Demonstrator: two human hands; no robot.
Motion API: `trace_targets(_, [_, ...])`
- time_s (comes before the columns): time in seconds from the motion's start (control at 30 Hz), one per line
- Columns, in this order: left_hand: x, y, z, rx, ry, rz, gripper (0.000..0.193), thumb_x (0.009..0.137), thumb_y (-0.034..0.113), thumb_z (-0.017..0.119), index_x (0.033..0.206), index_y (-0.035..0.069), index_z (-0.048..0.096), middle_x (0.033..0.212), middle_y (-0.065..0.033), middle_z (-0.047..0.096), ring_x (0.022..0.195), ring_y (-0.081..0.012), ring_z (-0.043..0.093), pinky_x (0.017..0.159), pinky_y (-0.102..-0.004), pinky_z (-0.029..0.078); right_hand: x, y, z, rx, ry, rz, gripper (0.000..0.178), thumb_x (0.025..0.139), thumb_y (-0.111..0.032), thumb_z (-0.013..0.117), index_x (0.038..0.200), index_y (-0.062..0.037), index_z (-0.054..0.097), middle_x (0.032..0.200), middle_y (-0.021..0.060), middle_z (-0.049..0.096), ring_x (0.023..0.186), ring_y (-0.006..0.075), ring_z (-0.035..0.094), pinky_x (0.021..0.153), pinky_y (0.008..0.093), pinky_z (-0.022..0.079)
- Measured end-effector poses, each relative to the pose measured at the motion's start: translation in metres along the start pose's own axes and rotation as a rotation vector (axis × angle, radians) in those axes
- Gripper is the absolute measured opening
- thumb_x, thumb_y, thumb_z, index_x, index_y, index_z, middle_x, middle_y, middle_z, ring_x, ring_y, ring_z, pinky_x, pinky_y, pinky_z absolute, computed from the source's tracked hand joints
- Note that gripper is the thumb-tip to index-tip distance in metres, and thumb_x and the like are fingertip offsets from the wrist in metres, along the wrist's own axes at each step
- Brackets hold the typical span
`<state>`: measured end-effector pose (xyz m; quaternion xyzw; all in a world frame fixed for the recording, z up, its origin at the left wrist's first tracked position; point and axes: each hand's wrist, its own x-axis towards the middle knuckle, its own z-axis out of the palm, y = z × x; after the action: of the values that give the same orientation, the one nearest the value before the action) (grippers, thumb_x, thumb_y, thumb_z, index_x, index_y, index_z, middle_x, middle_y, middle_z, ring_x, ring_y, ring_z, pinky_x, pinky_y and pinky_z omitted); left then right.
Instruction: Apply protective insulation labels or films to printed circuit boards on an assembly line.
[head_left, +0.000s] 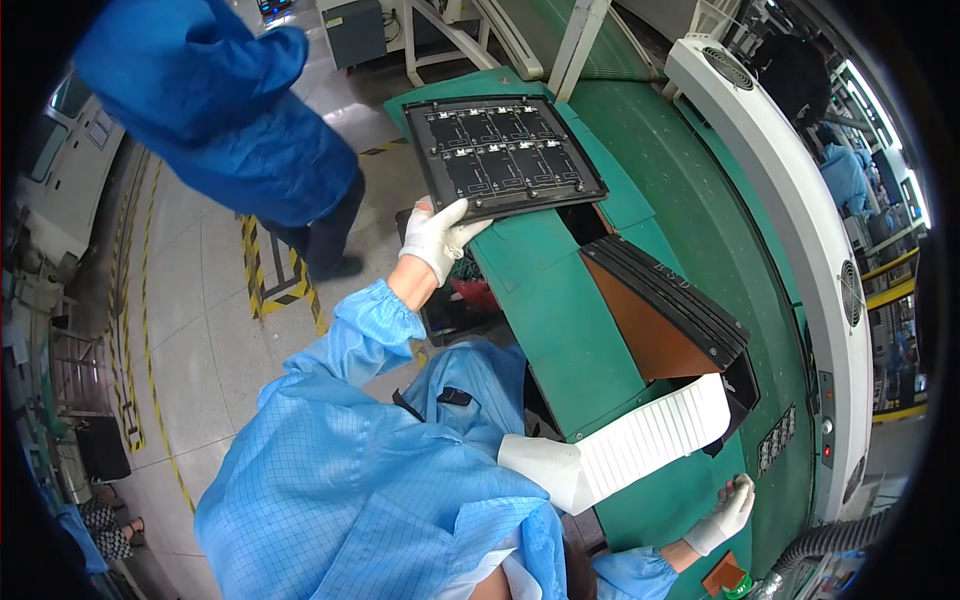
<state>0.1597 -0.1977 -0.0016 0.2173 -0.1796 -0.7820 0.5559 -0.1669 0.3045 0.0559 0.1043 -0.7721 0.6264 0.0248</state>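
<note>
My left hand (432, 238), in a white glove with bare fingertips, grips the near left corner of a black tray (590, 178). Its thumb lies on the rim. Several dark circuit boards (500, 150) with small white connectors sit in the tray, which rests at the far end of the green worktop. My right hand (724, 516), also gloved, is at the lower right over the green surface, its fingers curled and pinched. Whatever they may hold is too small to tell. Between the hands, a white ribbed strip (650, 440) curves across the worktop.
A leaning stack of black trays (680, 290) with a brown face stands right of the green worktop (550, 310). Behind it runs a green conveyor (740, 230) bearing a small board panel (777, 440). A white fan unit (790, 170) arches overhead. Another person (220, 120) in blue stands at left.
</note>
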Motion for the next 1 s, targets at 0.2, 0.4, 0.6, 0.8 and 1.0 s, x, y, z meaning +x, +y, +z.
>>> trace_targets(0.2, [0.022, 0.064, -0.016, 1.297, -0.162, -0.343, 0.035, 0.094, 0.038, 0.066, 0.090, 0.003, 0.070, 0.088, -0.0159, 0.073, 0.079, -0.0245, 0.072, 0.061, -0.0374, 0.054, -0.036, -0.105, 0.041, -0.181, -0.060, -0.215, 0.024, 0.104, -0.020, 0.050, 0.108, 0.0005, 0.062, 0.098, 0.0034, 0.059, 0.087, 0.0107, 0.053, 0.078, 0.0237, 0.041])
trace_targets(0.4, [0.078, 0.159, -0.053, 1.935, -0.084, 0.523, 0.032, 0.092, 0.033, 0.066, 0.098, 0.002, 0.067, 0.087, -0.0147, 0.070, 0.080, -0.0262, 0.067, 0.076, -0.0360, 0.051, -0.084, -0.190, 0.163, -0.216, -0.694, -0.592, 0.015, 0.094, 0.004, 0.050, 0.102, 0.0059, 0.063, 0.100, 0.0100, 0.063, 0.090, 0.0155, 0.060, 0.082, 0.0261, 0.048])
trace_targets(0.6, [0.096, 0.127, -0.002, 2.054, -0.879, 0.834, 0.037, 0.085, 0.007, 0.058, 0.121, 0.009, 0.067, 0.115, -0.0153, 0.064, 0.106, -0.0363, 0.061, 0.094, -0.0408, 0.050, -0.107, -0.147, 0.352, -0.451, -1.028, -1.162, 0.045, 0.085, -0.034, 0.069, 0.118, -0.0050, 0.061, 0.109, 0.0146, 0.062, 0.101, 0.0353, 0.059, 0.089, 0.0440, 0.047])
trace_targets(0.8, [0.100, 0.124, 0.006, 2.318, -1.006, 1.014, 0.027, 0.089, 0.011, 0.051, 0.112, 0.011, 0.065, 0.100, -0.0112, 0.062, 0.099, -0.0307, 0.060, 0.091, -0.0407, 0.048, -0.142, -0.122, 0.448, -0.747, -0.949, -1.071, 0.076, 0.071, -0.051, 0.078, 0.124, -0.0008, 0.057, 0.115, 0.0114, 0.054, 0.109, 0.0303, 0.051, 0.094, 0.0414, 0.041])
trace_targets(1.0, [0.120, 0.131, 0.001, 2.406, -1.071, 0.997, 0.017, 0.079, 0.012, 0.063, 0.096, 0.008, 0.062, 0.088, -0.0117, 0.058, 0.089, -0.0322, 0.061, 0.083, -0.0432, 0.050, -0.140, -0.114, 0.462, -0.632, -0.969, -1.082, 0.061, 0.069, -0.045, 0.081, 0.117, -0.0111, 0.062, 0.113, 0.0098, 0.054, 0.107, 0.0304, 0.050, 0.094, 0.0423, 0.039])
